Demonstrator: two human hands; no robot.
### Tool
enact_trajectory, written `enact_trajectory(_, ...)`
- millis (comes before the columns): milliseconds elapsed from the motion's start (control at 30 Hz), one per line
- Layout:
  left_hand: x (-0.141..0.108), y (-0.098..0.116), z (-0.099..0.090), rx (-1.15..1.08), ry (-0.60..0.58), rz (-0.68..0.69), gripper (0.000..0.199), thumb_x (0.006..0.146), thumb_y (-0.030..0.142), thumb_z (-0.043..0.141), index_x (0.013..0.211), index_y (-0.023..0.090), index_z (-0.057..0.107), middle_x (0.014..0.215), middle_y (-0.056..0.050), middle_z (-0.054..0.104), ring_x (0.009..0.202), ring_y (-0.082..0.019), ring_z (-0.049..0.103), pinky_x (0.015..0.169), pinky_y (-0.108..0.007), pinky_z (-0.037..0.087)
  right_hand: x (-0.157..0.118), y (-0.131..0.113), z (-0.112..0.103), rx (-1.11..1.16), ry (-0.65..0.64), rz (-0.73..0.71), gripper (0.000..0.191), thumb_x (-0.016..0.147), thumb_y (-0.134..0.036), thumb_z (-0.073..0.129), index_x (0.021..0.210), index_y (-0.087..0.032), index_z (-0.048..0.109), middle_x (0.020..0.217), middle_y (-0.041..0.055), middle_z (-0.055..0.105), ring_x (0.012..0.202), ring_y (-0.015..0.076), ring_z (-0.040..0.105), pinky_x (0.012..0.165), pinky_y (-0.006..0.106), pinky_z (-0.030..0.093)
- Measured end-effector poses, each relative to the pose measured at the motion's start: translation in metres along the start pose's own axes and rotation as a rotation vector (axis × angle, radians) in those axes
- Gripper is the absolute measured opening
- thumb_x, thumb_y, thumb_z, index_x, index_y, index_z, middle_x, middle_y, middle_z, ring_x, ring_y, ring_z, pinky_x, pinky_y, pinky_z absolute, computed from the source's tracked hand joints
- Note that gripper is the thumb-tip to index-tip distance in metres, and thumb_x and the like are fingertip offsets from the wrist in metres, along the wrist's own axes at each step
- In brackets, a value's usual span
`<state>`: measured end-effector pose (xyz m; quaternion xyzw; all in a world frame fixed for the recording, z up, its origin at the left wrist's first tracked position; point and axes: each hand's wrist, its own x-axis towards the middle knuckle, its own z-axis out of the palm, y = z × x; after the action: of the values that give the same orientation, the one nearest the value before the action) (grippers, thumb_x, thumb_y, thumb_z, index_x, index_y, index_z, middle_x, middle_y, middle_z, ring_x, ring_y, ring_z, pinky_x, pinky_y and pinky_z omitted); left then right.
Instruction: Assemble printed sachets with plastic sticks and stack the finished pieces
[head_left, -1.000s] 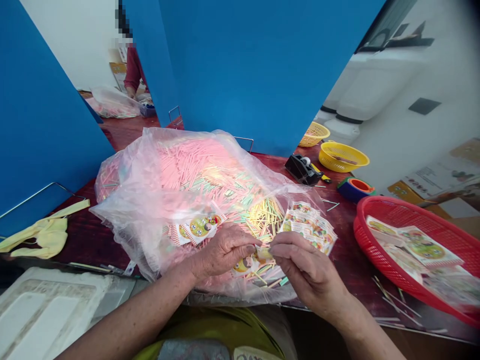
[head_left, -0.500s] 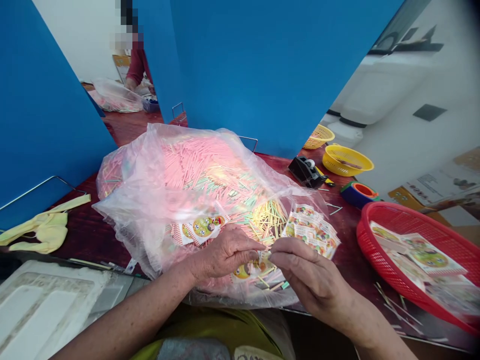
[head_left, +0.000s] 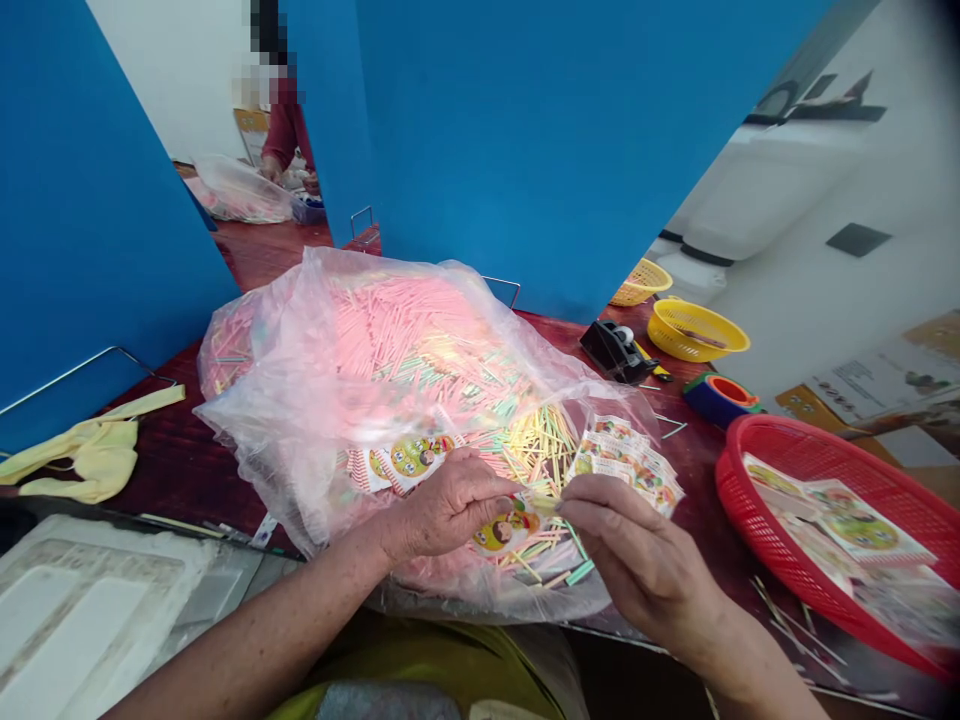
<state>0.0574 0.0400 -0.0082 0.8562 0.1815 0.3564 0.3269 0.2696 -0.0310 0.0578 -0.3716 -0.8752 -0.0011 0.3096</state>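
My left hand is closed, thumb against forefinger, at a small printed packet with cartoon faces; its fingers hide part of the grip. My right hand pinches one end of a small pale yellow piece, which spans the gap to my left fingertips. Its exact kind is too small to tell. Both hands are over a clear plastic bag heaped with short pink, green and yellow sticks. More printed packets lie beyond my left hand, and a fanned pile of packets lies beyond my right.
A red basket with packets stands at right. Behind it are a tape roll, a black tape dispenser and yellow baskets. Blue panels rise behind the bag. A yellow cloth lies left. A co-worker's sleeve shows beyond.
My hands have drawn slightly apart, the right one moving right. The pale yellow piece between them and the cartoon packet below now show more fully. The view has shifted slightly.
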Motion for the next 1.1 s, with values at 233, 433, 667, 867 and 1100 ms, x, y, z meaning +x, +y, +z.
enact_trajectory(233,0.000,0.001,-0.002,-0.027,0.015,0.024,0.031,0.094,0.032,0.038,0.102,0.016,0.063,0.082,-0.005,0.068,0.079,-0.013,0.060,0.091,-0.033,0.035,0.004,-0.001,-0.007,0.023,-0.070,-0.024,0.035,0.080,0.002,0.045,0.111,-0.013,0.052,0.104,0.0112,0.055,0.098,0.0149,0.056,0.083,0.024,0.051)
enact_trajectory(433,0.003,0.013,-0.003,-0.025,-0.134,0.013,0.028,0.094,0.030,0.038,0.103,0.017,0.062,0.082,-0.003,0.067,0.080,-0.013,0.058,0.089,-0.031,0.037,0.013,-0.006,0.006,0.222,-0.148,0.026,0.039,0.082,0.000,0.041,0.115,-0.018,0.049,0.098,0.0078,0.055,0.090,0.0138,0.056,0.073,0.025,0.052)
enact_trajectory(667,0.002,0.011,0.014,-0.146,0.004,-0.048,0.037,0.093,0.029,0.035,0.071,0.013,0.059,0.066,-0.005,0.061,0.073,-0.014,0.057,0.071,-0.025,0.043,-0.017,-0.019,0.040,0.038,-0.057,0.122,0.060,0.085,-0.007,0.039,0.142,-0.014,0.021,0.132,0.0162,0.042,0.125,0.0242,0.038,0.098,0.042,0.041)
enact_trajectory(867,-0.007,0.002,0.017,-0.032,0.274,-0.008,0.020,0.089,0.021,0.044,0.096,0.014,0.062,0.080,-0.007,0.067,0.081,-0.015,0.060,0.077,-0.029,0.046,-0.004,0.072,0.032,-0.369,-0.240,0.555,0.028,0.089,-0.020,0.037,0.087,-0.014,0.064,0.092,0.0119,0.063,0.094,0.0215,0.057,0.089,0.036,0.043)
enact_trajectory(1100,-0.011,-0.001,0.013,0.065,0.334,-0.035,0.020,0.087,0.020,0.048,0.100,0.016,0.064,0.086,-0.008,0.068,0.085,-0.017,0.061,0.079,-0.032,0.048,0.019,0.131,0.082,-0.438,-0.670,0.609,0.015,0.074,-0.012,0.050,0.074,-0.013,0.065,0.081,0.0115,0.065,0.077,0.0188,0.058,0.070,0.029,0.045)
